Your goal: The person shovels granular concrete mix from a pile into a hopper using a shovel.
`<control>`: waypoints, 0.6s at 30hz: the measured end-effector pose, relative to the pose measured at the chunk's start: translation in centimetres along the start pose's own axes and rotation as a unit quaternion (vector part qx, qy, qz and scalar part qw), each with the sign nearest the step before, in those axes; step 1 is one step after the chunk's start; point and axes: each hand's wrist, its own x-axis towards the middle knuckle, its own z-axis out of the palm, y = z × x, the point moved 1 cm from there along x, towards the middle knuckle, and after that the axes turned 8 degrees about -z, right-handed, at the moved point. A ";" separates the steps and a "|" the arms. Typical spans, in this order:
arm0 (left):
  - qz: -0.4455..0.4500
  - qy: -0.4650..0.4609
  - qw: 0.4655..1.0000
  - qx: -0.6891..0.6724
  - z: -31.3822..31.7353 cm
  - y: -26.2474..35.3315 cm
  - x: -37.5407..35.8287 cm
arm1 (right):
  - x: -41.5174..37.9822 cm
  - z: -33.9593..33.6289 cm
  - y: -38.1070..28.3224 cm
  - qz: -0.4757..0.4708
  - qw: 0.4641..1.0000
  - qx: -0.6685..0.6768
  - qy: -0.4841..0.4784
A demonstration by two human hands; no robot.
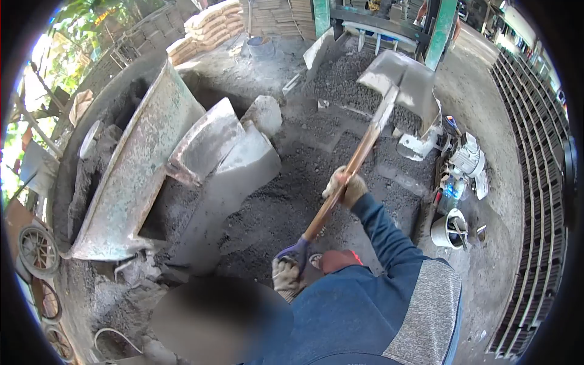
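Observation:
A shovel (361, 149) with a wooden shaft and a wide metal blade reaches up and to the right from the lower middle. My left hand (286, 277), in a pale glove, is closed round its purple end grip. Farther up, my right hand (345, 186), also gloved, wraps round the wooden shaft below the metal socket. The blade (398, 79) is over dark, grainy material (347, 76) in a container at the top; it looks pale and mostly bare. Part of the material behind the blade is hidden.
At the left leans a large, worn metal trough (140, 152), beside flat metal pieces (210, 140). Dark loose material (261, 225) covers the ground. To the right are a motor (468, 159), a white bucket (448, 230) and long stacked rows (529, 152). Stacked sacks (210, 27) stand behind.

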 end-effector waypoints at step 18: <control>0.077 -0.088 0.972 -0.204 -29.3 -3.5 -3.2 | -19.3 -8.2 11.2 0.001 0.918 -0.036 0.396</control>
